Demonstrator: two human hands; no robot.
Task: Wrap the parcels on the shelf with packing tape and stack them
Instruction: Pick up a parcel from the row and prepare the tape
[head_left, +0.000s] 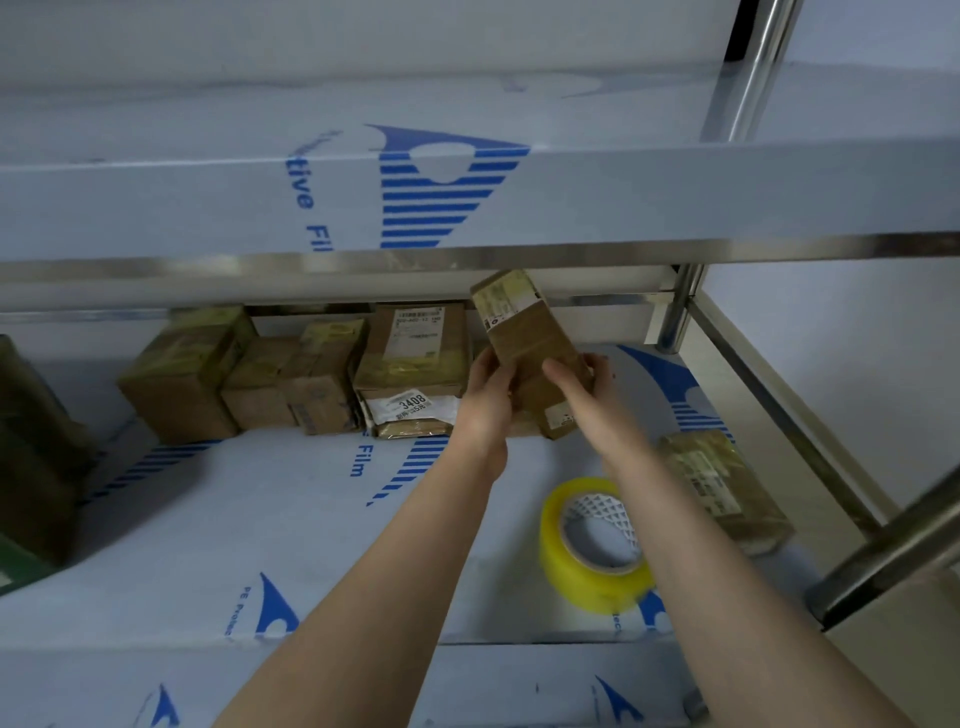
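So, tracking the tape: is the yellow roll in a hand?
No, the yellow packing tape roll lies on the shelf, nothing gripping it.

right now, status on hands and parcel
Gripping brown parcel with left hand and right hand, raised off shelf. Idle: yellow tape roll on shelf. Nothing seen blocking.

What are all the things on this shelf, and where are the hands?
held parcel: one, brown with a label, lifted at the back right
back parcels: at least six, brown and one white, along the back, some stacked
side parcel: one, brown, lying at the right
tape roll: one, yellow, front right
dark thing: one, dark, left edge, unclear
shelf: one, white-and-blue film
upper shelf: one, same film, above
left grip: one, bare hand, holds the held parcel
right grip: one, bare hand, holds it too
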